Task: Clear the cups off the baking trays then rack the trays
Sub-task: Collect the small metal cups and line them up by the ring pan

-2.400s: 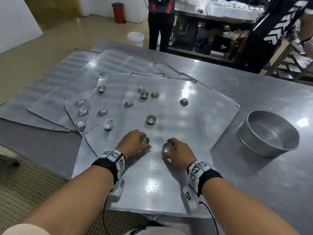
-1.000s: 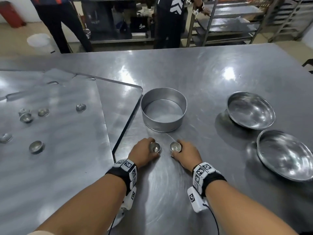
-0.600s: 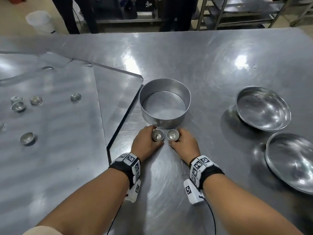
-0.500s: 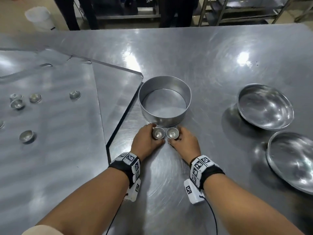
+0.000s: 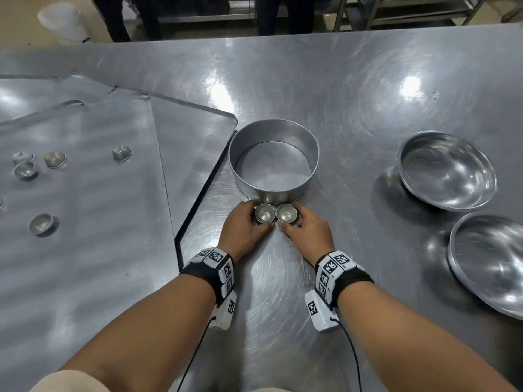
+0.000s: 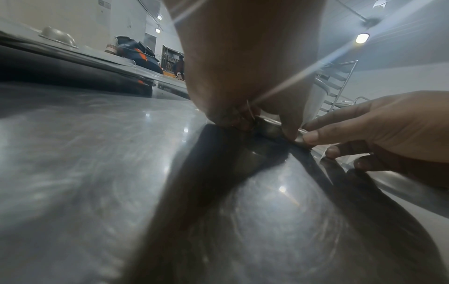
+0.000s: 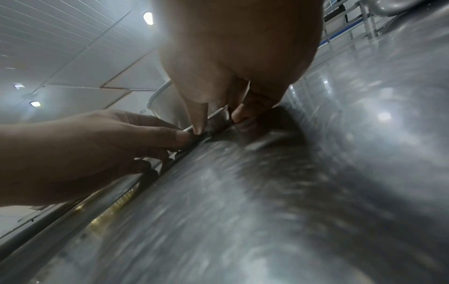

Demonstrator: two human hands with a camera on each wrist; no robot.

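Hands are meeting at the middle of the bench [image 5: 353, 89], each holding one small metal cup. Left hand [image 5: 240, 230] is pinching the left cup [image 5: 264, 214], its grip clamped on the rim between thumb and fingers; right hand [image 5: 308, 232] is pinching the right cup [image 5: 286, 213] the same way. Both cups are sitting upright, touching each other, just beside the near wall of the round tin [image 5: 273, 193], outside it. Left of the tin, overlapping trays [image 5: 107, 250] are lying flat on the bench, carrying loose cups [image 5: 41, 223]. Two steel bowls [image 5: 447, 171] are sitting well apart to the right.
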